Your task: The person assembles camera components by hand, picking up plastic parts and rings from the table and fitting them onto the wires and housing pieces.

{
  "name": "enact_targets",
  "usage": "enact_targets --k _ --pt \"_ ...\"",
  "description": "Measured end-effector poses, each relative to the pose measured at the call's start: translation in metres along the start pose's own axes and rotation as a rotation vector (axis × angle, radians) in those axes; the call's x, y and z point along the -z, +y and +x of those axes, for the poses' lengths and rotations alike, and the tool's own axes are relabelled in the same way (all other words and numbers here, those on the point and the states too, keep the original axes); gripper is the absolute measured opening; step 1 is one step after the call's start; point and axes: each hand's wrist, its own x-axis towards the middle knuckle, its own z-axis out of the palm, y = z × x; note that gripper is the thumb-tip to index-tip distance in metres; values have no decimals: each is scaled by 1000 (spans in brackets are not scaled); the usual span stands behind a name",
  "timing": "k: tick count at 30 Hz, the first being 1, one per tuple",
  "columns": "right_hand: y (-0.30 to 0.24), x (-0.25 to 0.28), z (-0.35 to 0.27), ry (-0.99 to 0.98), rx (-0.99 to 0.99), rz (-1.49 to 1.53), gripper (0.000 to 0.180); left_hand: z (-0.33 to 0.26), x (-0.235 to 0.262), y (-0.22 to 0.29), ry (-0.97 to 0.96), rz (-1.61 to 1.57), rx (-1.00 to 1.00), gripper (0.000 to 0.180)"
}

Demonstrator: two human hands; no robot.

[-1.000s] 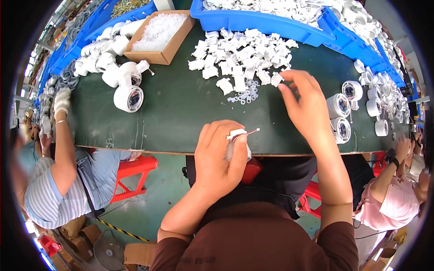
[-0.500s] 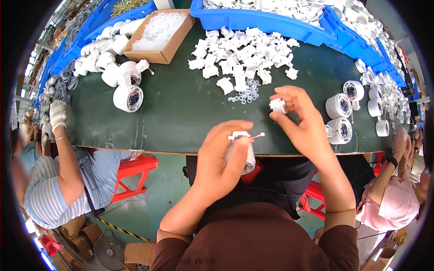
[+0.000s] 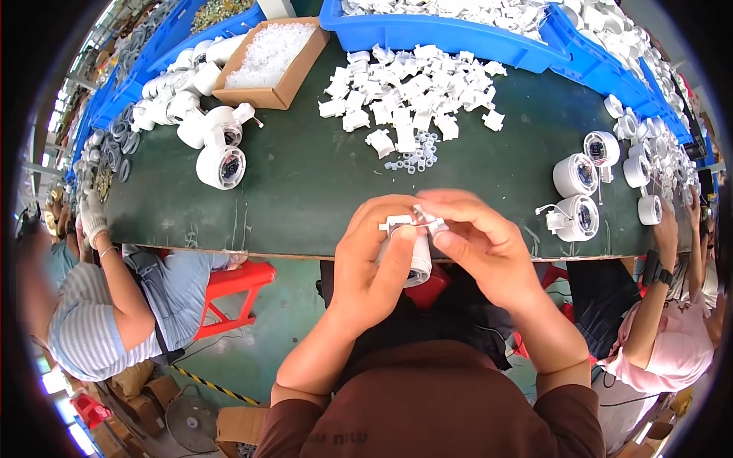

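Housing (image 3: 421, 265) in left hand (image 3: 370, 258); piece (image 3: 435, 226) in right (image 3: 489, 250)

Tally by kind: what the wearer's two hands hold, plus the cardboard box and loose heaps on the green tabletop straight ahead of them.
White cylindrical housing in the left hand: 1
Small white part in the right hand: 1
Cardboard box: 1
Heap of white parts: 1
Heap of translucent rings: 1
Total: 5

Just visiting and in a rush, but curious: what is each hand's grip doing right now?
Left hand: closed around a white cylindrical housing.
Right hand: closed on a small white piece.
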Motion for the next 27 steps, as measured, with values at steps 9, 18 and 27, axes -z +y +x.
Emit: enact_targets --k 9,18,27 --pt "-13 2 7 21 -183 -21 34 0 9 1 7 190 -27 12" --pt "7 -34 -2 164 30 -56 39 3 -2 7 132 559 -168 17" --pt "9 -40 -1 246 98 -250 36 1 -4 1 121 585 -262 27"
